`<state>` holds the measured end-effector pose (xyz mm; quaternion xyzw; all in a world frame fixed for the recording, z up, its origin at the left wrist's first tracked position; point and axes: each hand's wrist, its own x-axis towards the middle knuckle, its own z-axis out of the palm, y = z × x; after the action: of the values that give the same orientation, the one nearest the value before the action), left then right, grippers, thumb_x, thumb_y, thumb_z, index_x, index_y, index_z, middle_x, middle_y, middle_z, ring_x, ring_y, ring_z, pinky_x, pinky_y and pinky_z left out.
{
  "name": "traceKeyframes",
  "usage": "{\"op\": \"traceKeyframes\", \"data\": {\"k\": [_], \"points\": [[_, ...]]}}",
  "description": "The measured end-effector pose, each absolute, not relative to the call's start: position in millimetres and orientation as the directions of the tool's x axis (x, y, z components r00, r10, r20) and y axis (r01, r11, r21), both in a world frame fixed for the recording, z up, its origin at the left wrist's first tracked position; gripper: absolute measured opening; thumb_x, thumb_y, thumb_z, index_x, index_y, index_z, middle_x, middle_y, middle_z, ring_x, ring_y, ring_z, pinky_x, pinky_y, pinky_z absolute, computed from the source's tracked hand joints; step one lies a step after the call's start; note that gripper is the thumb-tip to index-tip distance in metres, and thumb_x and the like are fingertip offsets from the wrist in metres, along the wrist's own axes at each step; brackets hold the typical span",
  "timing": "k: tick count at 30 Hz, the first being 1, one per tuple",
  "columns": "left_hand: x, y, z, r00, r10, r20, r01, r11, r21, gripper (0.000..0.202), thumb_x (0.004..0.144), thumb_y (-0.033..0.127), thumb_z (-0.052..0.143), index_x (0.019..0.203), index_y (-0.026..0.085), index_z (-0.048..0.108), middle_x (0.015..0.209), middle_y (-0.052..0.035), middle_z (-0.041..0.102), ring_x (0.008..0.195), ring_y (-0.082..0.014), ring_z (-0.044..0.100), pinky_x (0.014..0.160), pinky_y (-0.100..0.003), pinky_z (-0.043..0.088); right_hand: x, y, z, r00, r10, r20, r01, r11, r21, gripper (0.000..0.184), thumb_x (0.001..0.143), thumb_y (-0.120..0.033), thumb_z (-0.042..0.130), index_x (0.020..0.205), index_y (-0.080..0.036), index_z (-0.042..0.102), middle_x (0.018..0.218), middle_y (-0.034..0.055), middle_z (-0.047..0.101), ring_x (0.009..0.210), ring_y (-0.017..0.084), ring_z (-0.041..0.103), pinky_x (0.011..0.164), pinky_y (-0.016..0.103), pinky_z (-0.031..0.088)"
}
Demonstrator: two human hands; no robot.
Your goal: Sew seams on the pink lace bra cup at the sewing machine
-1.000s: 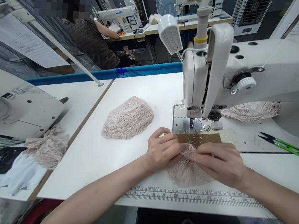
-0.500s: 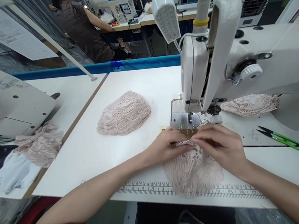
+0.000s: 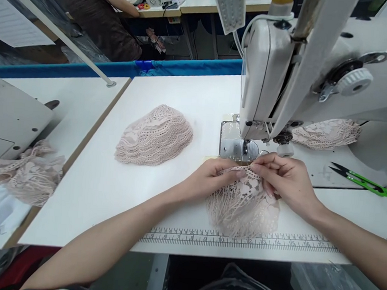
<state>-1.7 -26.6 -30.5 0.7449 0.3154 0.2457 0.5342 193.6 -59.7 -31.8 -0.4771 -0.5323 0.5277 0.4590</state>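
A pale pink piece of lace (image 3: 242, 207) with a fringe hangs toward the table's front edge, its top edge pinched in both hands. My left hand (image 3: 213, 175) closes thumb and fingers on the left part of that edge. On its right part, my right hand (image 3: 283, 179) grips with thumb and forefinger, the other fingers curled. Just beyond the fingers are the needle plate (image 3: 230, 141) and presser foot (image 3: 246, 147) of a white sewing machine (image 3: 269, 75). The lace's upper edge lies right in front of the plate.
A stack of pink lace pieces (image 3: 156, 135) lies left on the white table; more lace (image 3: 328, 133) sits behind the machine head. Green thread snips (image 3: 361, 179) rest at right. A printed ruler (image 3: 193, 239) runs along the front edge. A person (image 3: 99, 17) works beyond the blue cloth.
The camera view has moved closer and shifted. My hands have spread the lace's top edge flatter, and the right hand's fingers have curled more around it.
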Motion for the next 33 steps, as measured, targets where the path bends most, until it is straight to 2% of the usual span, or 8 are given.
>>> {"op": "traceKeyframes", "data": {"k": [7, 20, 26, 30, 33], "points": [[-2.4, -26.6, -31.6, 0.688, 0.726, 0.007, 0.192, -0.191, 0.963, 0.033, 0.094, 0.038, 0.049, 0.068, 0.017, 0.054, 0.062, 0.003, 0.04, 0.054, -0.0088, 0.036, 0.049, -0.024, 0.029, 195.1, -60.7, -33.1, -0.136, 0.99, -0.029, 0.028, -0.025, -0.999, 0.02, 0.078, -0.037, 0.072, 0.077, -0.018, 0.067, 0.042, -0.0063, 0.053, 0.032, 0.005, 0.044, 0.032, 0.017, 0.035], [-3.4, -26.9, -33.1, 0.692, 0.722, -0.026, 0.185, -0.143, 0.972, 0.03, 0.093, 0.039, 0.05, 0.075, 0.017, 0.059, 0.069, 0.0001, 0.051, 0.06, -0.0105, 0.047, 0.055, -0.025, 0.038, 195.1, -57.8, -35.9, -0.142, 0.988, -0.057, 0.015, -0.055, -0.998, 0.018, 0.078, -0.036, 0.072, 0.078, -0.019, 0.067, 0.041, -0.0068, 0.054, 0.031, 0.005, 0.043, 0.031, 0.016, 0.032], [-3.6, -25.9, -33.8, 0.693, 0.721, 0.004, 0.173, -0.172, 0.97, 0.03, 0.093, 0.038, 0.051, 0.071, 0.018, 0.057, 0.065, 0.0012, 0.049, 0.057, -0.0099, 0.045, 0.051, -0.024, 0.036, 195.2, -58.4, -35.7, -0.139, 0.989, -0.043, 0.032, -0.038, -0.999, 0.017, 0.078, -0.035, 0.072, 0.078, -0.018, 0.068, 0.041, -0.0062, 0.054, 0.032, 0.006, 0.044, 0.031, 0.016, 0.033], [-3.3, -27.0, -33.3, 0.683, 0.729, -0.03, 0.168, -0.117, 0.979, 0.027, 0.092, 0.037, 0.053, 0.076, 0.017, 0.062, 0.068, 0.0001, 0.056, 0.06, -0.0102, 0.05, 0.055, -0.024, 0.04, 194.4, -58.2, -35.9, -0.144, 0.989, -0.032, 0.031, -0.028, -0.999, 0.016, 0.079, -0.034, 0.072, 0.078, -0.018, 0.068, 0.041, -0.0067, 0.053, 0.032, 0.005, 0.045, 0.031, 0.015, 0.034], [-2.2, -28.5, -32.7, 0.648, 0.761, -0.041, 0.154, -0.078, 0.985, 0.019, 0.089, 0.035, 0.059, 0.089, 0.018, 0.068, 0.081, -0.0036, 0.066, 0.073, -0.0129, 0.06, 0.065, -0.027, 0.048, 193.3, -58.4, -35.8, -0.146, 0.989, -0.005, 0.028, -0.001, -1.0, 0.016, 0.078, -0.034, 0.072, 0.079, -0.018, 0.068, 0.043, -0.0067, 0.054, 0.032, 0.006, 0.046, 0.032, 0.016, 0.037]]}}
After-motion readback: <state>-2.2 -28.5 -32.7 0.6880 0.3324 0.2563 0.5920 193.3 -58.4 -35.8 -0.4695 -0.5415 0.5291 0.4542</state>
